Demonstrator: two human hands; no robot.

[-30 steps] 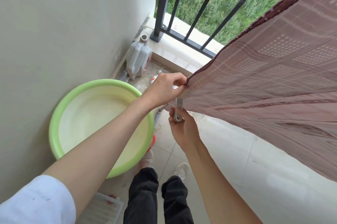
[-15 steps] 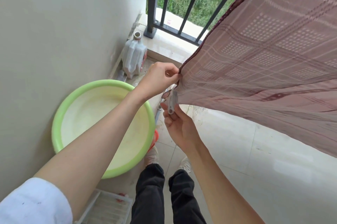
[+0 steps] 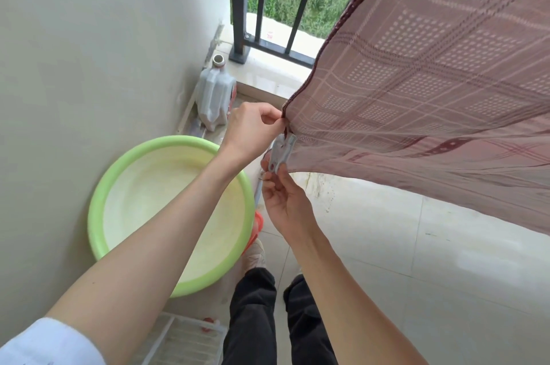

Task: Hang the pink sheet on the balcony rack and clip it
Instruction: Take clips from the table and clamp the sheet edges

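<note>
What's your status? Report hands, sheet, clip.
Left hand pinching sheet corner. Right hand holding clip at the corner. Nothing in the way.

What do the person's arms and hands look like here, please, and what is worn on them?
Both forearms are bare. The left arm shows a white short sleeve at the upper arm. The left hand and right hand wear no gloves; no rings or watch are visible.

Both arms outstretched, left hand [image 3: 250, 129] pinched shut, right hand [image 3: 282, 201] below, apparently in fingertip grip.
</note>
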